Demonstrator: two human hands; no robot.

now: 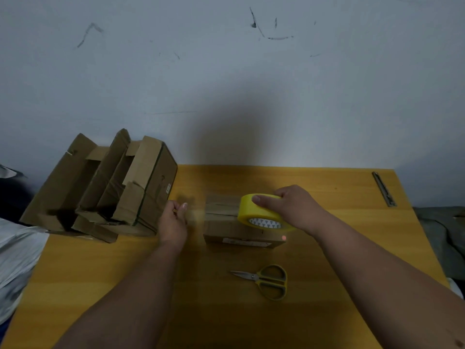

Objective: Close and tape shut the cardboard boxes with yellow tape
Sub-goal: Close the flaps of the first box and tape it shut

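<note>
Nearest, yellow-handled scissors [266, 282] lay on the wooden table [100, 273] toward its near edge. Beyond, mid-table, sat a closed small cardboard box [226, 222]; the right hand [294, 207] gripped a yellow tape roll [261, 212] on its right end, while the left hand [175, 220] pinched the drawn-out tape end beside the box. Farther, open cardboard boxes [105, 187] overhung the far left corner; a metal strip [384, 188] lay far right.

Scuffed pale wall [226, 71], seemingly wooden table [100, 273]
</note>
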